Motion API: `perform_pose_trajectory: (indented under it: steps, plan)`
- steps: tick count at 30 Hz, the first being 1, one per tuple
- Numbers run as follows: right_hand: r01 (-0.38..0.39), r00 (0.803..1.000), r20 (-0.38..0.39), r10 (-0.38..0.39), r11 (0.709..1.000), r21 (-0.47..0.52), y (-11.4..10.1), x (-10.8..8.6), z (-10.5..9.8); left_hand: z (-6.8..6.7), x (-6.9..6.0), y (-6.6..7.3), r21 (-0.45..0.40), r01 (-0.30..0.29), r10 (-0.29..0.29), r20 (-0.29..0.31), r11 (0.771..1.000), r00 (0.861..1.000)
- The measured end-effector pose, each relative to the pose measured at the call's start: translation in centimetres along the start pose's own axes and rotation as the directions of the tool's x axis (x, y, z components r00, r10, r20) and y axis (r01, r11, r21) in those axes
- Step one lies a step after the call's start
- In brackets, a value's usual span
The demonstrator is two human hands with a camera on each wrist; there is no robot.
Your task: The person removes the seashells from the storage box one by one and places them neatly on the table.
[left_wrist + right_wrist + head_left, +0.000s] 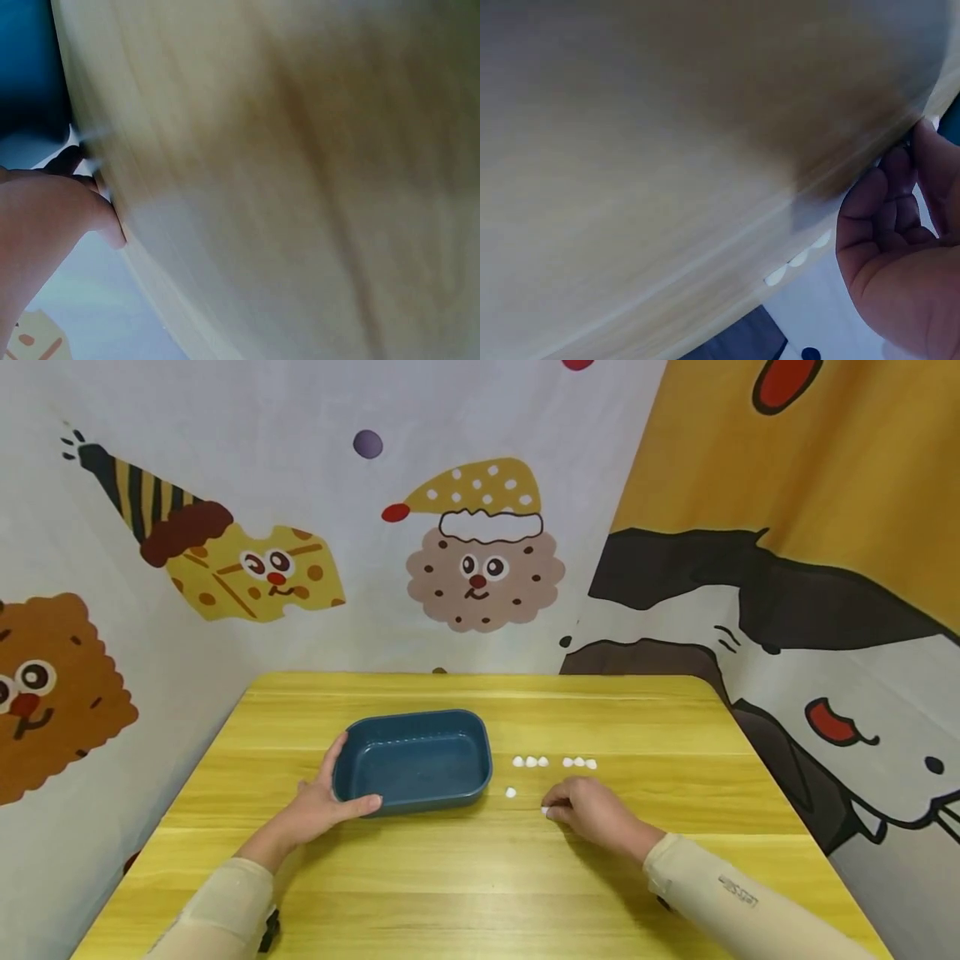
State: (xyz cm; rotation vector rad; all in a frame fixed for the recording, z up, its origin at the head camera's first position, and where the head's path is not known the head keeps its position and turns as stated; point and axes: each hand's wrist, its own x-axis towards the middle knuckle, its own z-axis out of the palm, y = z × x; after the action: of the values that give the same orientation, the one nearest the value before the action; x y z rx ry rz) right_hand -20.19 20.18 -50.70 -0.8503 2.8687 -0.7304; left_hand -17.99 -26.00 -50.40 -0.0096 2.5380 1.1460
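Observation:
A dark blue rectangular dish point(420, 768) sits on the table, its inside bare. My left hand point(318, 806) grips its left end, thumb along the near side and fingers at the outer left wall. In the left wrist view, the left hand point(52, 210) shows beside a corner of the dish point(30, 67). To the right of the dish, my right hand point(592, 810) pinches a small white rounded piece point(545, 810) at the tabletop. Another white piece point(511, 792) lies between that hand and the dish. In the right wrist view, the right hand's point(900, 247) fingers are curled.
Behind my right hand, a left trio of white pieces point(531, 762) and a right trio of white pieces point(579, 762) lie in one row. The wood-grain table point(450, 893) meets a cartoon-printed cloth point(337, 652) at the back and sides.

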Motion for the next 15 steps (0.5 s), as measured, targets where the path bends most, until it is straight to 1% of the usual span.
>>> perform_pose_trajectory:
  steps: [5, 9, 15]
  plan:
    - [-0.047, 0.998, -0.032, 0.048, 0.999, 0.028, 0.5, 1.3, 0.3, 0.2, 0.0, 0.0, -0.013, 0.011, -0.011, 0.009, 1.000, 1.000]
    - [-0.076, 0.996, -0.044, 0.077, 0.997, 0.031, 0.7, 2.0, 0.4, 0.2, 0.1, 0.1, -0.020, 0.012, -0.012, 0.005, 1.000, 1.000]
    - [-0.091, 0.995, -0.044, 0.092, 0.995, 0.035, 0.3, 2.8, 0.6, 0.0, -0.1, 0.1, -0.025, 0.014, -0.014, 0.003, 1.000, 1.000]
